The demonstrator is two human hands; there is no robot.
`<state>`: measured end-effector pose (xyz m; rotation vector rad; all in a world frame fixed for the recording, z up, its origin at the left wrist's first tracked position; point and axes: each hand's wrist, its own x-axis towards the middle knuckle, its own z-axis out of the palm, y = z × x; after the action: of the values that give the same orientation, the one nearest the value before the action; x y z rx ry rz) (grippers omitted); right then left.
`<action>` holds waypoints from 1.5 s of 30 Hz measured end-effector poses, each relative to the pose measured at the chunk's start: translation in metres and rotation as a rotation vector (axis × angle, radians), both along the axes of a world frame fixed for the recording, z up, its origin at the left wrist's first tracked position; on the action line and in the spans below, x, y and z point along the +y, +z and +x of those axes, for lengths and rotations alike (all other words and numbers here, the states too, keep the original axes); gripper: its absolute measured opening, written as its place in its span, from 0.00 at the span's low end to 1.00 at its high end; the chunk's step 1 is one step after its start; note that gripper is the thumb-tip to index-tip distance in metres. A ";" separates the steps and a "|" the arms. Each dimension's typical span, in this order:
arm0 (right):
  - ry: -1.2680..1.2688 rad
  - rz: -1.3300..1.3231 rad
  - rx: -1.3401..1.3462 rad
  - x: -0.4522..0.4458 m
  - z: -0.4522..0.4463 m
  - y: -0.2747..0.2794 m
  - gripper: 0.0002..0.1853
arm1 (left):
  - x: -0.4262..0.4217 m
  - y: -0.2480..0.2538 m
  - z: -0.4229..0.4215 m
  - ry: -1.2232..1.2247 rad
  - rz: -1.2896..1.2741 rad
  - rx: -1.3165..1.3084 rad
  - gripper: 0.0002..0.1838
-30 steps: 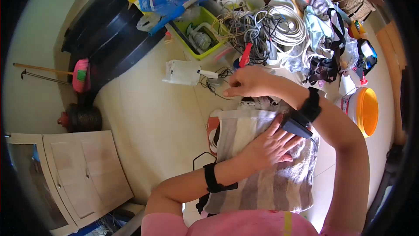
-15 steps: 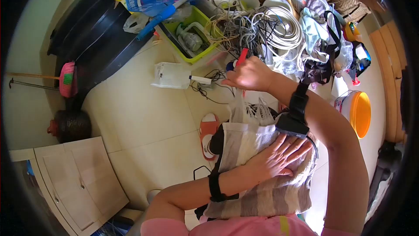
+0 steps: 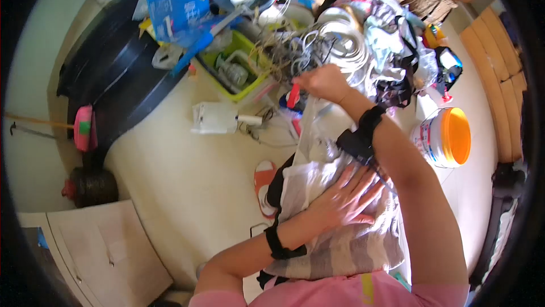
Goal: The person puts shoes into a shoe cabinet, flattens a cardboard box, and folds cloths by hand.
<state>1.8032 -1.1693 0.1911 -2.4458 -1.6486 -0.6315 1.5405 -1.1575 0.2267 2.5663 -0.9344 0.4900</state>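
The striped cloth (image 3: 363, 253) lies in front of the body, seemingly over the legs, and its long axis goes forward, toward the right hand (image 3: 325, 83). The left hand (image 3: 347, 198) is nearer: it rests flat upon the cloth, fingers spread. The hands are apart; the right one is curled above the far end, and I cannot tell if it pinches any thread. Around is pale floor (image 3: 181, 176), with slipper (image 3: 263, 185), cords (image 3: 295, 54) and bucket (image 3: 427, 139).
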 end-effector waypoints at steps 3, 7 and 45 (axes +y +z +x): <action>-0.040 -0.049 0.041 -0.003 -0.014 0.014 0.22 | 0.003 -0.002 -0.004 -0.096 -0.332 0.041 0.36; -0.255 0.005 0.463 0.001 -0.043 0.047 0.31 | 0.050 0.015 -0.022 0.566 -0.481 -0.066 0.34; -1.013 0.751 0.275 -0.149 0.066 -0.034 0.22 | -0.058 -0.028 -0.028 0.312 -1.700 1.442 0.17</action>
<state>1.8694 -1.3182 0.1568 -2.4070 0.0721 -0.7511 1.5126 -1.2152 0.1991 0.8564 0.4078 -0.4241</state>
